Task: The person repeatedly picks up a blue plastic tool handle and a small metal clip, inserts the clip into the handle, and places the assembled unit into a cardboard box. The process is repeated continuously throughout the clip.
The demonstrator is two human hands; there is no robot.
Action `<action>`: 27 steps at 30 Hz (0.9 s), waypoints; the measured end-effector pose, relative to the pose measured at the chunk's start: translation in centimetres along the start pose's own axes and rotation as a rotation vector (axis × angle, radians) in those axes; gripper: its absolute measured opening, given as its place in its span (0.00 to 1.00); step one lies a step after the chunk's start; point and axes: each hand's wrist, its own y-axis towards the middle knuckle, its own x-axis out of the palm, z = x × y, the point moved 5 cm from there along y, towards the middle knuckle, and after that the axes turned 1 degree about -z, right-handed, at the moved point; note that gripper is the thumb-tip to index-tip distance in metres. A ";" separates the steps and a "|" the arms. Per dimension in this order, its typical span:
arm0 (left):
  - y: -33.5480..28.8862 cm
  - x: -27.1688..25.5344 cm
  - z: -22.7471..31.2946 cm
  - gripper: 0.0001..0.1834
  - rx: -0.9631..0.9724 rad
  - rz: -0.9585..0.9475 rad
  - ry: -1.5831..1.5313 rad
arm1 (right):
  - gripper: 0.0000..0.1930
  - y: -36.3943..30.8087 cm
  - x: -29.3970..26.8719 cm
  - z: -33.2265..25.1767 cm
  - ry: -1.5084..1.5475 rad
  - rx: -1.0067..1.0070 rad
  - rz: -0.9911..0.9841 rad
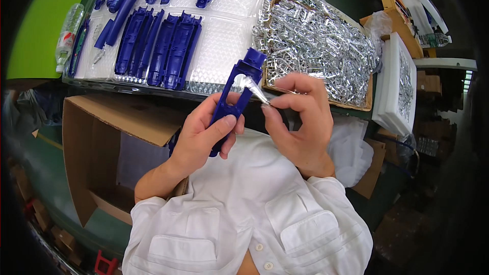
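Observation:
My left hand (pixel 214 131) is closed round a long blue plastic housing (pixel 237 79), held tilted in front of my chest with its upper end pointing away. An oblong opening runs through the part. Between thumb and fingertips, my right hand (pixel 303 114) pinches a shiny metal clip (pixel 258 91), whose wide end reaches the housing's opening. Whether the clip is seated there, I cannot tell. Beyond my right hand lies a shallow box heaped with similar metal clips (pixel 321 40). Several more blue housings (pixel 175 51) lie in rows at the table's left.
A clear textured plastic tray (pixel 219 40) lies under the blue parts. Near the left edge is a plastic bottle (pixel 69 35). An open cardboard box (pixel 81 147) stands at my left, below the table edge. A white foam box (pixel 395 86) of metal pieces is at the right.

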 end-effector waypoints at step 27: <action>0.8 0.3 -0.2 0.23 0.115 0.071 0.252 | 0.20 -1.7 -0.8 1.9 0.251 0.223 -0.252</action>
